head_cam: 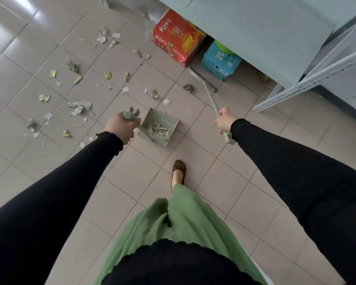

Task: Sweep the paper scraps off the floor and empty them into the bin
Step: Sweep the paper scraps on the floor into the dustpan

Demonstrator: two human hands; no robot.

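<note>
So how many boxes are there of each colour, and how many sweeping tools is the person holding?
Red box: 1
Blue box: 1
Dustpan, gripped by the left hand: 1
Broom, gripped by the right hand: 1
Total: 4

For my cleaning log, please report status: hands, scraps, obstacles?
Left grip holds dustpan handle, right grip holds broom. Few scraps in dustpan, most on floor. Red carton near broom head.

Glossy beige tiled floor (pixel 245 161), with a red carton (pixel 178 39) and blue pack (pixel 220 60) beneath a pale counter (pixel 265 38).
</note>
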